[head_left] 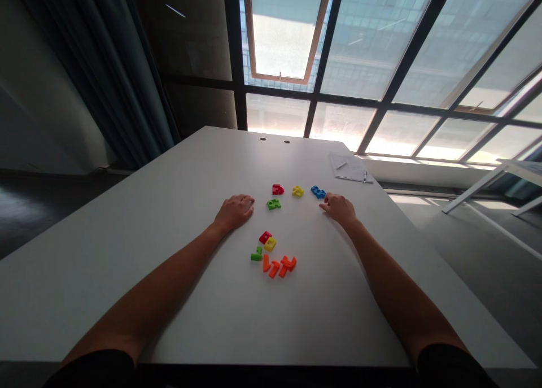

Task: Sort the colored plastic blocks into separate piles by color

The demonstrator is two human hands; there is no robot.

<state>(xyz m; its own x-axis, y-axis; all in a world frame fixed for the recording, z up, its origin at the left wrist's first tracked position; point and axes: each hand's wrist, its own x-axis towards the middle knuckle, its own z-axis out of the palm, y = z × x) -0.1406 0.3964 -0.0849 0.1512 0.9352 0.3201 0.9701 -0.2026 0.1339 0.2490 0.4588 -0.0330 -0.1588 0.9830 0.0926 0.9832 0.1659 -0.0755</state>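
Note:
My left hand (235,210) lies on the white table with its fingers stretched loosely forward and nothing in it. To its right are a green plastic piece (273,204) and a red piece (278,189). My right hand (340,208) rests palm down, thumb a little apart from the fingers, holding nothing that I can see. Its fingertips are right beside a cluster of blue pieces (318,192); whether they touch is unclear. A yellow piece (297,191) sits between the red and blue ones. Nearer me lie another red piece (265,237), yellow piece (270,244), green piece (256,254) and several orange pieces (283,266).
Paper sheets (349,168) with pens on them lie at the table's far right. Two round holes are set in the far end of the white table (313,320). Windows stand behind it, a dark curtain (105,66) at left, and a white-legged table (478,187) at right.

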